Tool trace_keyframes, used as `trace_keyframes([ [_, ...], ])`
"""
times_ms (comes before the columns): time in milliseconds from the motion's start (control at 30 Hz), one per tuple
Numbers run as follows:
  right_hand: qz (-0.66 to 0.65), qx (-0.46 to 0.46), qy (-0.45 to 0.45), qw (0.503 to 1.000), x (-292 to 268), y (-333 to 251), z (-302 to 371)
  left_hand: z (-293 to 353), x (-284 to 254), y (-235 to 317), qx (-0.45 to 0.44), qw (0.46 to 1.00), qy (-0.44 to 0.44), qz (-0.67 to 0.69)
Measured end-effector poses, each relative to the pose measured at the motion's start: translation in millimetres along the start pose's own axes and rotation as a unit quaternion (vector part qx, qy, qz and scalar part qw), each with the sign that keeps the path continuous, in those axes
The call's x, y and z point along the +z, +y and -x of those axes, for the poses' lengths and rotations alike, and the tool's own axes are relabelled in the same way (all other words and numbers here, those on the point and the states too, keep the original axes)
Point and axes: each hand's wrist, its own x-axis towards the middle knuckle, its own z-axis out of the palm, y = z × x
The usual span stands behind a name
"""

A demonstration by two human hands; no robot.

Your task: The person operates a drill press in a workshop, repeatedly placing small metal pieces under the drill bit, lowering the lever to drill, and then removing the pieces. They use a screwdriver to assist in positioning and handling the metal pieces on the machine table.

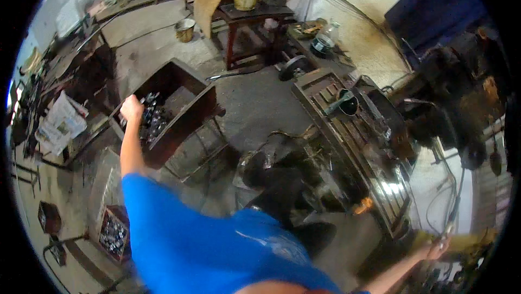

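Observation:
My left arm reaches out to a dark metal bin (184, 106), where my left hand (131, 109) is closed at its left rim. Beside that hand lies a heap of small shiny metal parts (154, 117) inside the bin. Whatever the left fingers hold is hidden. Far to the right, my right hand (435, 248) is closed at the lower end of a slim metallic piece (450, 226), with a dark hose or cable running above it. Blur hides the exact kind of this piece.
A slatted metal machine bed (353, 142) with a green funnel-like cup (344, 102) runs along the right. Another box of metal parts (114, 237) stands at lower left. Behind are a dark table (255, 14), a bucket (185, 30) and newspaper (62, 123). A small orange glow (363, 205) shows beside the bed.

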Motion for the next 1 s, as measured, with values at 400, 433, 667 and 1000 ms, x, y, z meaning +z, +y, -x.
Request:
trace_keyframes([
  [400, -0.135, 0.090, 0.038, 0.986, 27.8, -31.8, -22.2, -0.9, -20.0, -37.0, 0.025, 0.802, 0.058, 0.593],
  [433, -0.168, 0.105, 0.040, 0.979, 18.1, -27.6, -24.8, 12.7, -50.3, -6.5, -0.032, 0.753, -0.006, 0.657],
  [667, -0.114, -0.012, -0.035, 0.993, 27.5, -55.3, -48.2, 74.1, -109.9, 132.2, 0.075, 0.409, -0.177, 0.892],
  [1000, -0.069, 0.138, 0.018, 0.988, 42.3, -90.8, -75.7, 227.1, -83.0, 336.0, 0.113, 0.278, -0.520, 0.800],
])
